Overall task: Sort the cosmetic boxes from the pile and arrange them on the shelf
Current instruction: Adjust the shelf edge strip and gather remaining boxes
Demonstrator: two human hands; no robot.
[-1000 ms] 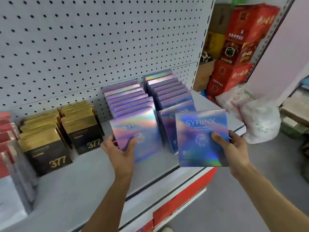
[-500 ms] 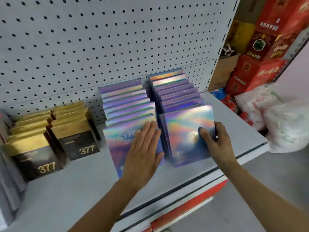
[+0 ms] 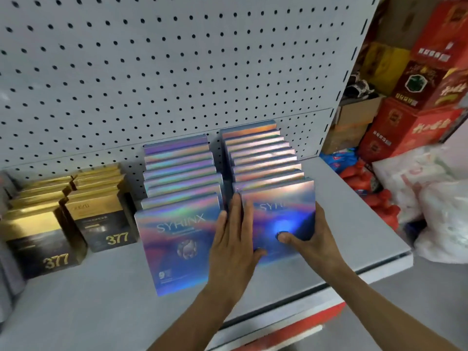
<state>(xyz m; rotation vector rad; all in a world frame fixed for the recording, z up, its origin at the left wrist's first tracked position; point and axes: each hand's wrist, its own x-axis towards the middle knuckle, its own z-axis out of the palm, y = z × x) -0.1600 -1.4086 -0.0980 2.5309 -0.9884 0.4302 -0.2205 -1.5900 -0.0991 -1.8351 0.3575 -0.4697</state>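
Two near-full holographic rows stand on the shelf (image 3: 354, 252) as the front box (image 3: 283, 219) is squared by the flat-fingered left hand (image 3: 234, 245) and clasping right hand (image 3: 314, 239); no pile is shown.

A grey pegboard back panel (image 3: 162, 72) rises behind a grey metal shelf (image 3: 354, 224) with a red strip (image 3: 316, 323) under its near edge. To the far right, red cartons (image 3: 410, 127) stack beside brown cardboard boxes (image 3: 354, 122). White plastic bags (image 3: 438, 206) lie on the right, above grey floor (image 3: 405, 312). Light is even and cool.
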